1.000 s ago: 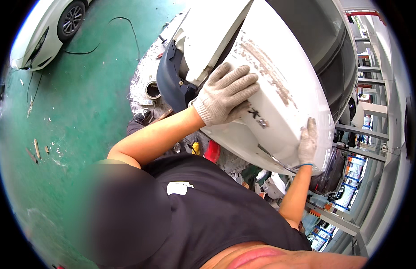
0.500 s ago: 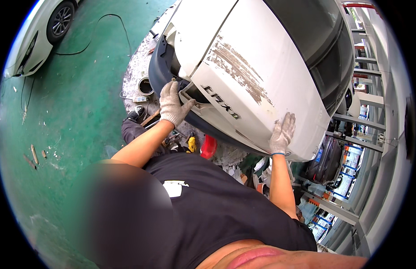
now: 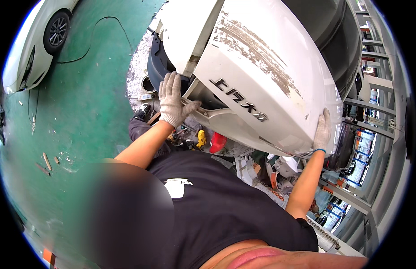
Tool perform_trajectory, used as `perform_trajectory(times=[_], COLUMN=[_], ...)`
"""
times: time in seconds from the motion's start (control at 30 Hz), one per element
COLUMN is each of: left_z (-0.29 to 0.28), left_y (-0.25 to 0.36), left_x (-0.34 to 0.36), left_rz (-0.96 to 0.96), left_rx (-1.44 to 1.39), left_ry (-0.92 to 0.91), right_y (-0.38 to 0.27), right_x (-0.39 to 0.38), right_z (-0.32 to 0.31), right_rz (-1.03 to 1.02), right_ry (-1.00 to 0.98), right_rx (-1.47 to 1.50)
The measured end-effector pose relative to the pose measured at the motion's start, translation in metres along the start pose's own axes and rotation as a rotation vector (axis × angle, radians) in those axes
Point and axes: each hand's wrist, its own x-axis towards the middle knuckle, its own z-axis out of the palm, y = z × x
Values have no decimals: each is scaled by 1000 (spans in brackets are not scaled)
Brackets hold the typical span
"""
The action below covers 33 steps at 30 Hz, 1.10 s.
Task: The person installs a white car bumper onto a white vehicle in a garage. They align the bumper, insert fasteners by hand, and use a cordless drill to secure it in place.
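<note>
A white car tailgate (image 3: pixel 279 76) fills the upper middle, with brownish scuffed patches (image 3: pixel 243 40) and chrome lettering (image 3: pixel 238 99). My gloved left hand (image 3: pixel 174 101) lies with fingers stretched at its left lower corner, beside an open recess (image 3: pixel 205 94) and dark blue-grey bumper trim (image 3: pixel 156 58). My gloved right hand (image 3: pixel 323 127) rests with straight fingers on the panel's right edge. Neither hand appears to grasp anything. A narrow dark gap (image 3: pixel 203 38) runs between the tailgate and the white side panel.
Another white car (image 3: pixel 35 47) stands on the green floor (image 3: pixel 82 112) at left, near a loose cable (image 3: pixel 90 42). A yellow power tool (image 3: pixel 201 138), red object (image 3: pixel 218 142) and scattered parts (image 3: pixel 257 168) lie below the tailgate. Metal frames (image 3: pixel 373 105) line the right.
My left hand has moved from the panel's face to its left corner. My right hand shifted inward, then out to the right edge. The view and panel positions have shifted slightly.
</note>
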Motion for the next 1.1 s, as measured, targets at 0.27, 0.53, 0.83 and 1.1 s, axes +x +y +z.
perform_trajectory(times=[0.27, 0.53, 0.83, 1.1], left_z=[7, -3, -18, -8], left_y=[7, 16, 30, 20], left_x=[43, 40, 33, 20], left_rz=[-137, -88, -66, 40], left_rx=[380, 243, 63, 112], left_ry=[-94, -206, -147, -12], right_y=[8, -10, 2, -15], right_x=[-22, -18, -6, -13], right_z=[31, 26, -5, -1], right_rz=[-83, -63, -56, -12], right_ry=[124, 122, 42, 37], right_rx=[-218, -241, -248, -193])
